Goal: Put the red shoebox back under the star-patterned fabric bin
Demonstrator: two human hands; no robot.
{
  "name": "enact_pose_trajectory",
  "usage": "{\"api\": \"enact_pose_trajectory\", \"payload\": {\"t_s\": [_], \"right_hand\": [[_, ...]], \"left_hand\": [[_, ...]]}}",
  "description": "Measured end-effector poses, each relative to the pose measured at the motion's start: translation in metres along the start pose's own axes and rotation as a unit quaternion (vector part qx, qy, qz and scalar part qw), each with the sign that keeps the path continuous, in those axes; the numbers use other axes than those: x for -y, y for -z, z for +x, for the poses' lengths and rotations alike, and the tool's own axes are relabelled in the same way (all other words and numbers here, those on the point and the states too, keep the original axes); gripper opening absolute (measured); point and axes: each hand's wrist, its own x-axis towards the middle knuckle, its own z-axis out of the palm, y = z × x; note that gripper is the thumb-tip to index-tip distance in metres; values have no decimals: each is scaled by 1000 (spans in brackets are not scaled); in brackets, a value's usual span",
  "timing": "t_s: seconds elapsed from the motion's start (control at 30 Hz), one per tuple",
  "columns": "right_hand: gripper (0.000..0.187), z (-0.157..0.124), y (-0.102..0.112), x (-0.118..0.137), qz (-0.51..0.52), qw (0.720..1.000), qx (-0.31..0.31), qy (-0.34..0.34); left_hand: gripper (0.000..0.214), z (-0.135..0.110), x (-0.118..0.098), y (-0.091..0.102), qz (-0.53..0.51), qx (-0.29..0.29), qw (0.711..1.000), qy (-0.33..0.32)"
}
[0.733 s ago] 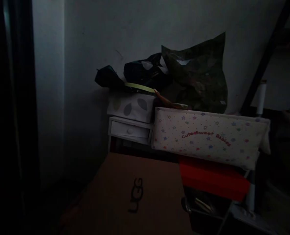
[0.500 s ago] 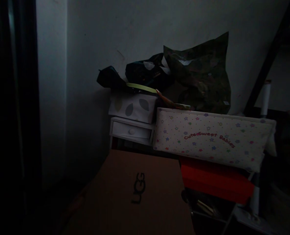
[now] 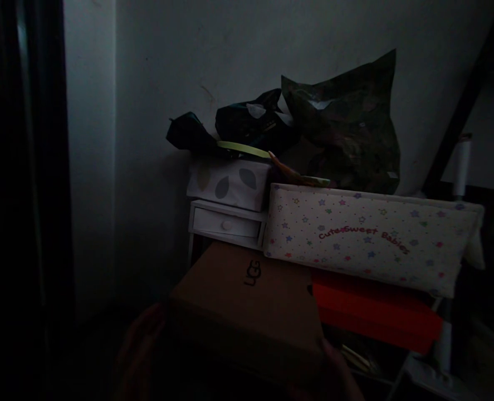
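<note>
In a very dark corner I hold a brown cardboard box (image 3: pixel 247 295) with black lettering on its lid, low in the middle of the view. My left hand (image 3: pixel 140 351) grips its near left side and my right hand (image 3: pixel 338 373) grips its near right corner. Both hands are dim and partly hidden behind the box. The far end of the box points at a small white drawer unit (image 3: pixel 225 224).
A white padded case with coloured stars (image 3: pixel 372 239) lies over a red box (image 3: pixel 376 312). On the drawer unit sit a leaf-patterned box (image 3: pixel 228 182), dark bags (image 3: pixel 342 128) and a green band (image 3: pixel 242 147). A white wall stands behind, a dark curtain at the left.
The brown box has moved away from me toward the drawer unit and now shows its near edge. Both hands have come into view at its near corners.
</note>
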Motion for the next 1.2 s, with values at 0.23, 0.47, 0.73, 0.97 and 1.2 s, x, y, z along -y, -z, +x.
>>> {"api": "enact_pose_trajectory", "payload": {"t_s": [0.23,0.47,0.73,0.97,1.2], "right_hand": [[69,23,-22,16,76,996,-29,-46],[67,46,-29,33,66,997,30,-28],[65,73,-19,18,113,993,-13,21],[46,91,-10,6,153,985,-72,45],[52,75,31,-15,149,983,-96,42]], "left_hand": [[67,2,6,-21,93,114,986,-78],[60,18,-7,-53,263,147,938,-170],[64,27,19,-86,386,185,886,-177],[69,12,32,-103,440,184,849,-230],[75,11,34,-103,446,188,843,-234]]}}
